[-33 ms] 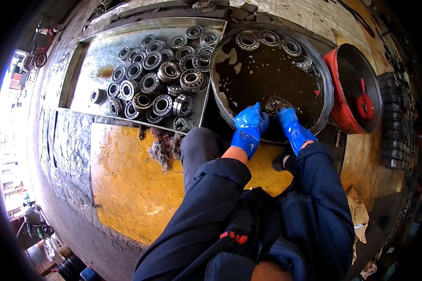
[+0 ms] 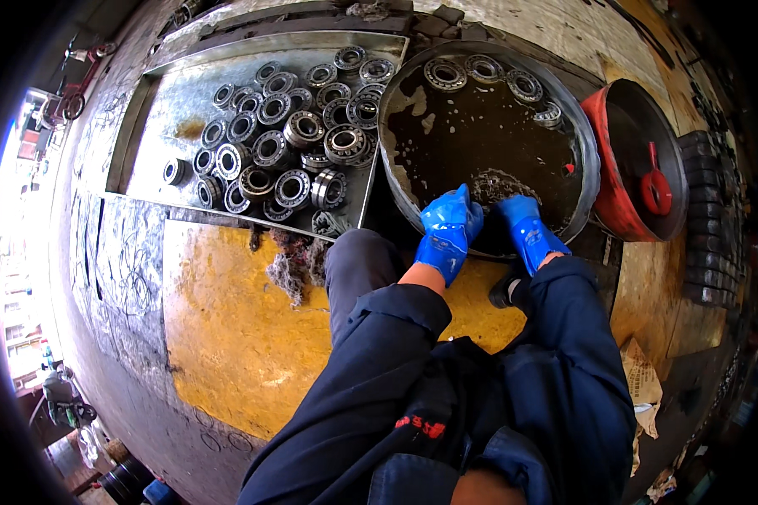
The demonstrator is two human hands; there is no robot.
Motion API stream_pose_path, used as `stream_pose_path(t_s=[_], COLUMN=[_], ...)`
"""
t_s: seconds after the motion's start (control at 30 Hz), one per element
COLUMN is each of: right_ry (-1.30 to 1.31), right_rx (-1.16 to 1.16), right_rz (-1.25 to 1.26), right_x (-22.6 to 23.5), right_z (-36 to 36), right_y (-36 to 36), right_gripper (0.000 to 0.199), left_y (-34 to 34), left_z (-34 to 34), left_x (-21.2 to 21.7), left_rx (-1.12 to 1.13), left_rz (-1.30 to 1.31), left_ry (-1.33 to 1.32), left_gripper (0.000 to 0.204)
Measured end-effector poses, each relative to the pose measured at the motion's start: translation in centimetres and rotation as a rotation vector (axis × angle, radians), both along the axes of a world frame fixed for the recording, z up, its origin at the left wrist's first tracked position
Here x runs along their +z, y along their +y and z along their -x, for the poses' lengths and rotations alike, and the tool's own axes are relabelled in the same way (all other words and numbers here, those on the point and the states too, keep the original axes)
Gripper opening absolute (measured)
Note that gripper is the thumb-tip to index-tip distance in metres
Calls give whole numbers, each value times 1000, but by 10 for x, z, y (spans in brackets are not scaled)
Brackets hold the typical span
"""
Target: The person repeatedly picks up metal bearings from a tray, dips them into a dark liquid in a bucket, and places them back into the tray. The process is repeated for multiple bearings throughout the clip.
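Observation:
Both my hands wear blue rubber gloves and work at the near rim of a round metal tub [image 2: 391, 164] holding brown liquid [image 2: 480, 139]. My left hand [image 2: 448, 223] is closed, its fingers curled together just inside the rim; whatever it grips is hidden. Beside it, my right hand [image 2: 526, 225] reaches down to the liquid, and its fingertips do not show. Froth [image 2: 495, 181] lies on the surface just beyond both hands. Along the tub's far side sit several metal roller bearings, one [image 2: 444, 74] at the far left and another [image 2: 524, 85] farther right.
A shallow metal tray [image 2: 156, 172] full of bearings [image 2: 269, 149] stands left of the tub. On the right are a red drum [image 2: 619, 181] with a red-handled tool [image 2: 655, 189] inside and a stack of dark blocks [image 2: 703, 219]. Grey rags [image 2: 288, 278] lie on a yellow board [image 2: 236, 328].
The froth beyond my hands has spread a little wider. My hands hold almost the same place.

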State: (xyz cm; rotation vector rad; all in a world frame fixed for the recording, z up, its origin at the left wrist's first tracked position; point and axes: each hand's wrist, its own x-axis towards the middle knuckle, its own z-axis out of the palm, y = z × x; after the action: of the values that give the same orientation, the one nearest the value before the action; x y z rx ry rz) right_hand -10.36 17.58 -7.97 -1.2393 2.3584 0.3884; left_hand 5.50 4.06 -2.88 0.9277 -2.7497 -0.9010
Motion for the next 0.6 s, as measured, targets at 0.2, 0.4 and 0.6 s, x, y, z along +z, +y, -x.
stream_pose_path(t_s=[0.2, 0.4, 0.6], right_ry=[-231, 201, -103], right_rx=[-498, 77, -306], right_rz=[274, 132, 287], right_x=[7, -33, 1], right_z=[-9, 12, -7], right_y=[29, 17, 34], right_gripper=[35, 26, 33], left_y=[-2, 5, -3], left_z=[-2, 11, -1], left_x=[5, 15, -2], left_rx=[-7, -75, -5], left_rz=[-25, -60, 23], left_ry=[-4, -41, 72], left_gripper=[40, 40, 46])
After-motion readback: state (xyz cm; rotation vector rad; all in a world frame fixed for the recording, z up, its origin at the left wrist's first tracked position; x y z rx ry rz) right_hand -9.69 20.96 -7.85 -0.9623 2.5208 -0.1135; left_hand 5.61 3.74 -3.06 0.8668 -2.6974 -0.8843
